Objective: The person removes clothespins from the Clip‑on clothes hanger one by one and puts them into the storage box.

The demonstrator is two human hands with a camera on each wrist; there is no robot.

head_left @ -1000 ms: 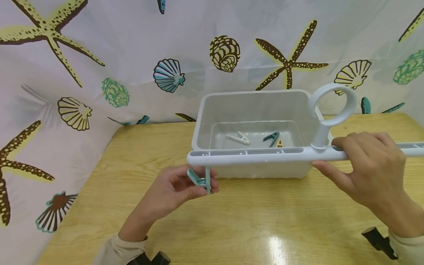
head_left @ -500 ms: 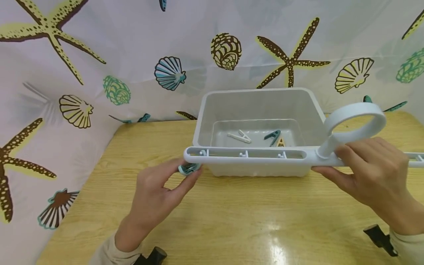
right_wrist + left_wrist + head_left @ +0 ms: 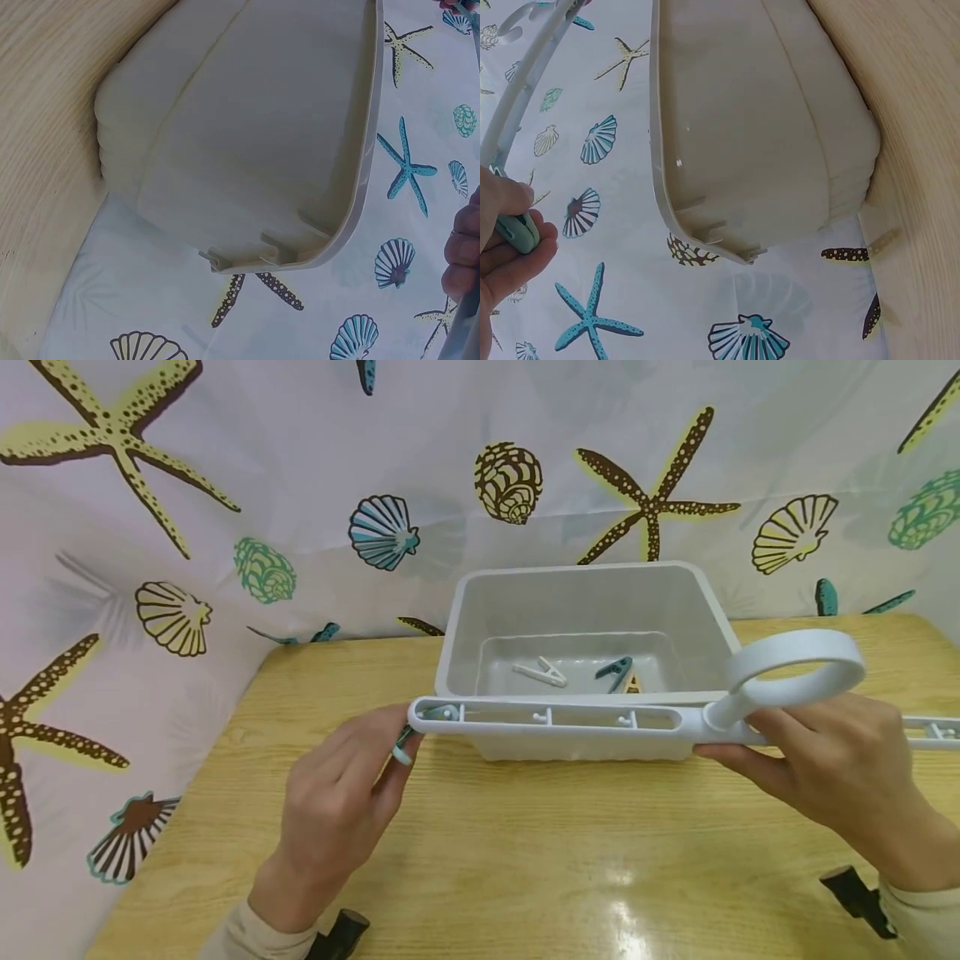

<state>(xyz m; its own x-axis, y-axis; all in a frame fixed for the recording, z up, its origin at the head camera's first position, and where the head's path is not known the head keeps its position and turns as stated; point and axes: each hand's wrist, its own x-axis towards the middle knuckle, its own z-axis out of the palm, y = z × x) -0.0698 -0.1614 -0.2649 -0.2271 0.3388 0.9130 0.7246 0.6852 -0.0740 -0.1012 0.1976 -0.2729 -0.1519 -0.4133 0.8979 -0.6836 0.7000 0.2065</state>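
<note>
In the head view my left hand (image 3: 330,810) pinches a teal clothespin (image 3: 402,753) at the left end of a white plastic hanger (image 3: 701,723). Part of the clothespin shows inside the end slot of the bar; the rest sits between my thumb and fingers. The left wrist view shows the same clothespin (image 3: 519,231) held at the bar's end. My right hand (image 3: 832,777) grips the hanger's bar just right of its big ring (image 3: 795,645), which leans toward me. The slotted bar has small pegs inside and is held up level in front of the bin.
Behind the bar stands a grey-white plastic bin (image 3: 585,570) on the wooden table (image 3: 540,852). A white clothespin (image 3: 542,674), a dark teal clothespin (image 3: 617,671) and a tan clothespin (image 3: 632,683) lie in it. A seashell-print cloth (image 3: 315,452) hangs behind and at the left.
My left hand has turned over and brought the clothespin up from below the bar to its left end. The hanger has rolled toward me, its ring tipping from upright to nearly flat.
</note>
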